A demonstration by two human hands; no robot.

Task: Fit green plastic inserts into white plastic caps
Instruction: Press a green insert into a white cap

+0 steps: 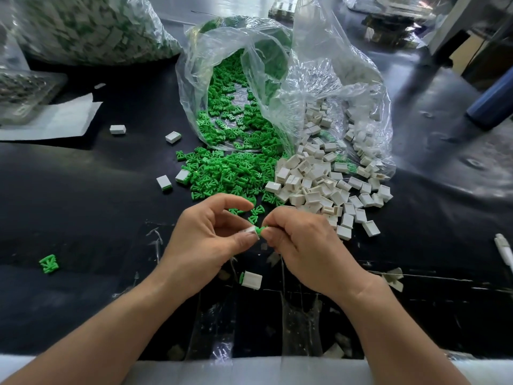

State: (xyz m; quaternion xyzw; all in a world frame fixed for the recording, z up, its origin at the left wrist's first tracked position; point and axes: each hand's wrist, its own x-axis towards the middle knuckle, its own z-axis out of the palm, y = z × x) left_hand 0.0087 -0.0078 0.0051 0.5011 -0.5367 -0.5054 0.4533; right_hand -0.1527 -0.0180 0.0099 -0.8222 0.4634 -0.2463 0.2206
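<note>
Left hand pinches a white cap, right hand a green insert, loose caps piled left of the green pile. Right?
No. Head view: the loose caps lie right of the green pile. Left hand pinches the white cap, right hand the green insert.

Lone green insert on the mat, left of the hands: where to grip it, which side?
Pinch the lone green insert across its two outer side edges, coming from above. It seems to lie flat on the black mat, ribbed face up, with nothing beside it.
</note>
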